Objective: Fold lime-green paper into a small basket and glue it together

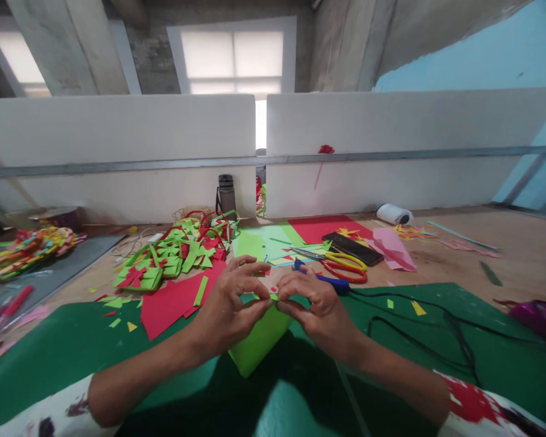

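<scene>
A bright green folded paper piece (260,343) is held up over the green mat, one corner hanging down. My left hand (236,294) pinches its top edge between thumb and forefinger, the other fingers curled above. Close beside it, my right hand (316,306) pinches the same edge. Just beyond the right hand lie scissors (346,267) with yellow and red handles and a blue tool (332,282) on a black cord, probably a glue gun, partly hidden by the hand. Red paper (177,303) with a green strip (201,291) lies left of my left hand.
Finished green and red paper pieces (177,249) are piled at the back left near a dark bottle (226,197). A phone (352,249), pink paper (394,249) and a white roll (394,214) lie back right. The black cord (437,309) crosses the green mat (404,346).
</scene>
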Available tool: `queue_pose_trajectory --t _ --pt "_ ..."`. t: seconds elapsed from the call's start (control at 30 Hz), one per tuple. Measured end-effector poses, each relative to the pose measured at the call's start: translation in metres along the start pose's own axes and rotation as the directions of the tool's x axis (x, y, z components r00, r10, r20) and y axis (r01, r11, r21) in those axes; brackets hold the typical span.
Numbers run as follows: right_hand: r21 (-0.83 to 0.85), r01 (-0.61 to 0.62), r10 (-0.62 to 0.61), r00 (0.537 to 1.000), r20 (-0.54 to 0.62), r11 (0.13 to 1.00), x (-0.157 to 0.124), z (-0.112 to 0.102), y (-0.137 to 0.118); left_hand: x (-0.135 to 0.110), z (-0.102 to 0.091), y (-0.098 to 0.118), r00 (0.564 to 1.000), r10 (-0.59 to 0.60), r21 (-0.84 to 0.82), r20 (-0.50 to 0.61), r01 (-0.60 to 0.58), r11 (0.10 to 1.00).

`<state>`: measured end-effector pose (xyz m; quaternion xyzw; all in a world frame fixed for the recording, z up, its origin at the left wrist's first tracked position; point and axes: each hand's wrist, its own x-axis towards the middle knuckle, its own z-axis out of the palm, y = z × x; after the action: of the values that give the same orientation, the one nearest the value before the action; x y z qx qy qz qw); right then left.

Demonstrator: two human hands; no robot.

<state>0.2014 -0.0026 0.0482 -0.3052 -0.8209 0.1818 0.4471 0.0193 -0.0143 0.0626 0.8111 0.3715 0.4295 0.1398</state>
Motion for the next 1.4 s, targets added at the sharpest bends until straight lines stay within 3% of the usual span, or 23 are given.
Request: queue_pose_trajectory --t 0.27,0.53,0.7,0.83,1.03,1.13,1.23,1.4 --pt "0.018 -0.117 0.117 0.993 -0.025 0.993 0.026 0.006 -0.005 0.014 -0.019 -0.001 0.999 -0.049 0.037 -0.021 0.050 0.998" --pt "-0.015 -0.063 0.064 0.998 0.015 0.998 0.035 0.008 -0.014 0.015 -0.026 0.002 0.998 -0.038 -0.038 -0.056 0.036 0.999" --pt "-0.035 -0.025 0.026 0.999 0.027 0.999 0.045 0.003 -0.016 0.023 -0.036 0.008 0.992 -0.112 -0.086 -0.067 0.106 0.991" --pt "-0.029 -0.060 0.061 0.998 0.028 0.998 0.055 -0.002 -0.014 0.032 -0.042 0.006 0.992 -0.114 -0.090 -0.046 0.109 0.990" --pt "0.027 -0.164 0.161 0.984 0.080 0.986 0.059 0.000 -0.004 0.036 -0.043 -0.006 0.992 -0.127 -0.089 -0.006 0.126 0.988" --pt "0.135 -0.272 0.254 0.958 0.133 0.953 0.060 0.001 0.001 0.036 -0.044 -0.010 0.992 -0.125 -0.088 0.003 0.125 0.988" --pt "0.286 -0.360 0.310 0.928 0.204 0.888 0.064 0.000 0.007 0.038 -0.050 -0.015 0.997 -0.080 -0.120 0.021 0.082 0.989" --pt "0.380 -0.382 0.292 0.916 0.275 0.842 0.070 0.000 0.022 0.041 -0.066 -0.026 0.996 0.042 -0.237 0.079 -0.022 0.971"
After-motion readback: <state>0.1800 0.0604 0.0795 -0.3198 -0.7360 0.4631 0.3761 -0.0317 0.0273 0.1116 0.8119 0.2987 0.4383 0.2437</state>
